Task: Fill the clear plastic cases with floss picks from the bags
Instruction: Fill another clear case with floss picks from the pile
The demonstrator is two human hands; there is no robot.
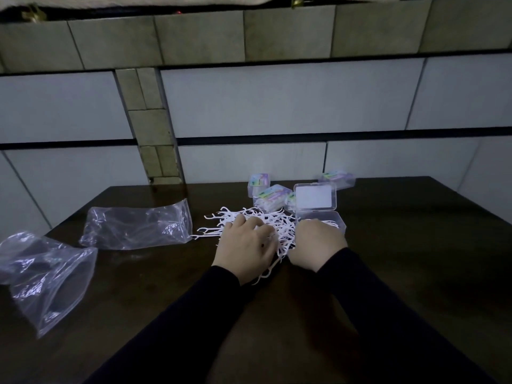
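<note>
A loose heap of white floss picks (249, 221) lies on the dark table (401, 259). My left hand (245, 245) lies over the near side of the heap with its fingers curled down into the picks. My right hand (315, 245) is at the front edge of an open clear plastic case (332, 221), fingers bent over its rim; whether it holds picks is hidden. The case's lid (315, 196) stands upright behind it, and a few picks show inside.
Several closed, filled cases with coloured labels (270, 199) (259, 184) (336, 177) stand behind the heap. Two empty clear plastic bags (135, 227) (47, 278) lie at the left. A tiled wall rises behind the table.
</note>
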